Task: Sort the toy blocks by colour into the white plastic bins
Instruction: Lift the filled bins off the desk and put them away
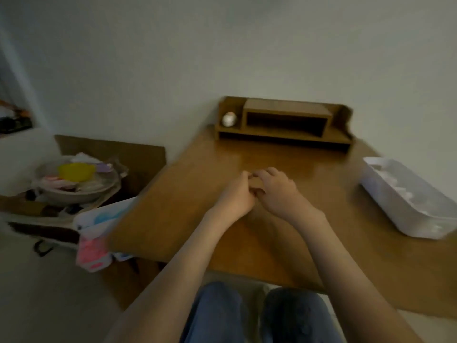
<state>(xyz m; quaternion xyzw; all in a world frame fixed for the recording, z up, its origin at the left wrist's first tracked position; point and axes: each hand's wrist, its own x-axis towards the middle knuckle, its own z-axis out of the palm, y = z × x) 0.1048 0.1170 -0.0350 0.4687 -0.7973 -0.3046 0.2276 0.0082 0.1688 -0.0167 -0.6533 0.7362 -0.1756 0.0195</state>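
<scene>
My left hand point(235, 196) and my right hand point(277, 191) rest side by side on the middle of the brown wooden table point(188, 194), touching each other. The fingers of both are loosely curled, and I see nothing held in either. A long white plastic bin point(408, 214) lies at the table's right edge, well to the right of my right hand, with pale, blurred things inside. No toy block is plainly visible on the table top.
A low wooden desk shelf point(284, 120) stands against the wall at the back, with a small white round object point(228, 119) in its left end. Left of the table, on the floor, are a cluttered bowl point(76, 184), a cardboard box point(123, 152) and pink and blue bags point(96, 243).
</scene>
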